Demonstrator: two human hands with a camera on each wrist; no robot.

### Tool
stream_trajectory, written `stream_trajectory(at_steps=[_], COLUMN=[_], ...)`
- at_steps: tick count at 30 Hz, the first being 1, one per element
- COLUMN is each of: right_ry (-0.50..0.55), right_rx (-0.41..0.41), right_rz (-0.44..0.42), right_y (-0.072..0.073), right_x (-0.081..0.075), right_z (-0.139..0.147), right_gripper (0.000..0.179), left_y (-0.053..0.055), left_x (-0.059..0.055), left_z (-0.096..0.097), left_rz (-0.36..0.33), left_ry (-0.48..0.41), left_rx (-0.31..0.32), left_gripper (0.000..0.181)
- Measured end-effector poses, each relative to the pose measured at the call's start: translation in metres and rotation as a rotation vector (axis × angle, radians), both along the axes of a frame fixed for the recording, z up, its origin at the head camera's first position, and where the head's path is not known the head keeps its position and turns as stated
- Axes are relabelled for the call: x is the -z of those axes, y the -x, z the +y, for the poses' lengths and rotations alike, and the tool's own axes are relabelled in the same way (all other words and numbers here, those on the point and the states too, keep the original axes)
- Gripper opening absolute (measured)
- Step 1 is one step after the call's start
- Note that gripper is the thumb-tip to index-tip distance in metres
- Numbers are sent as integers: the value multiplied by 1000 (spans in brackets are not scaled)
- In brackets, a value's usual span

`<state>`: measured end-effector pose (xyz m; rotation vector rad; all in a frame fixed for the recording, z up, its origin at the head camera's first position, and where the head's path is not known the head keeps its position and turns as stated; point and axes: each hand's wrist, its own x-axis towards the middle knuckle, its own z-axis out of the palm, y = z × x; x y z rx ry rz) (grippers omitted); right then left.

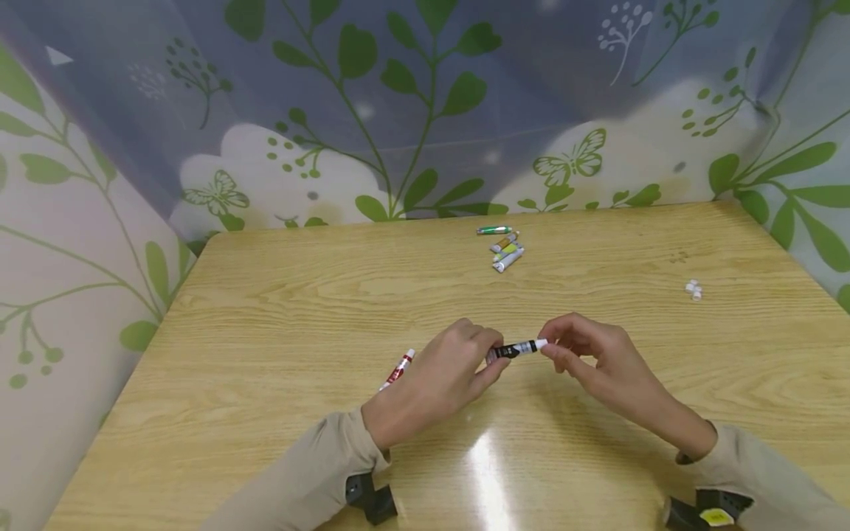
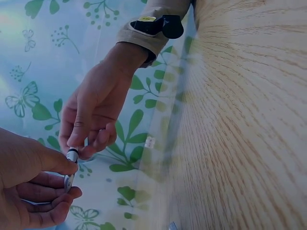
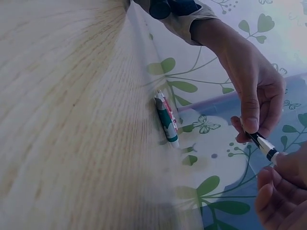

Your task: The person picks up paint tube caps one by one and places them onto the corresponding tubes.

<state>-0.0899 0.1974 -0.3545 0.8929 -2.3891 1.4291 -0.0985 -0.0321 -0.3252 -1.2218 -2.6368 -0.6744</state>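
A small black paint tube (image 1: 516,349) with a white cap (image 1: 541,344) is held above the table. My left hand (image 1: 454,361) grips the tube's body between thumb and fingers. From the other side, my right hand (image 1: 604,358) pinches the cap with thumb and forefinger. The right wrist view has the same black tube (image 3: 261,142) stretched between both hands. Beside my left wrist lies a red paint tube (image 1: 401,369). A dark green tube (image 3: 166,120) lies against it in the right wrist view; my left arm hides that one from the head view.
Several paint tubes lie farther back: green (image 1: 494,230), brown (image 1: 506,241), yellow-green (image 1: 501,254) and grey (image 1: 510,260). A small cluster of white caps (image 1: 693,289) sits at right. Leaf-patterned cloth (image 1: 412,147) hangs behind the wooden table (image 1: 299,295).
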Motion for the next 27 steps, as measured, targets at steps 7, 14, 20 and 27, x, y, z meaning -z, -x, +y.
stream_trajectory(at_steps=[7, 14, 20, 27], right_ry=[-13, 4, 29, -2], right_rx=[-25, -25, -39, -4], right_rz=[-51, -32, 52, 143], right_y=[0, 1, 3, 3], right_x=[-1, -1, 3, 5], right_z=[0, -1, -1, -3], right_gripper=[16, 21, 28, 24], left_y=[0, 0, 0, -1], left_x=[0, 1, 1, -1], left_z=[0, 0, -1, 0], left_rz=[8, -3, -5, 26], left_ry=[10, -20, -26, 3], left_rx=[-6, -16, -12, -2], left_gripper=[14, 13, 15, 22])
